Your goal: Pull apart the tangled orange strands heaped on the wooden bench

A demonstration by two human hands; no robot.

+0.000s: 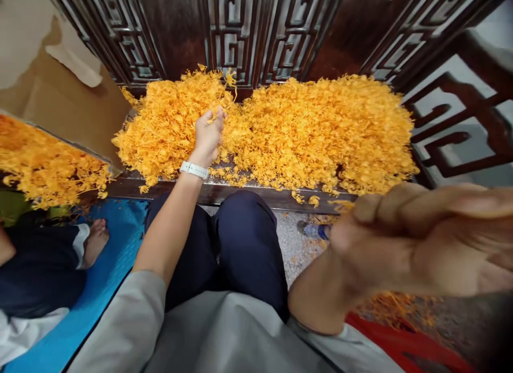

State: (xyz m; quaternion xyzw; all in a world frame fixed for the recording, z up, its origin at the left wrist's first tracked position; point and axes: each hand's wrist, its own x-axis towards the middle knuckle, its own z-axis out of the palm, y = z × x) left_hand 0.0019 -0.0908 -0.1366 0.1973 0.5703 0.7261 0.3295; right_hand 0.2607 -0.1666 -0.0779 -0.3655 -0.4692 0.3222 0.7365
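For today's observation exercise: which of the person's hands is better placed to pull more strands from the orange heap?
Left. The left hand is stretched out onto the orange heap, fingers closed on a few strands. The right hand is raised close to the camera, blurred and away from the heap, so it would probably have to travel further.

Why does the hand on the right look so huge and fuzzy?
Head view: the right hand is very close to the lens, so it is blurred and oversized; the left hand in the yellow strands is sharp; the dark carved frame bends at the edges; lighting is soft, without glare.
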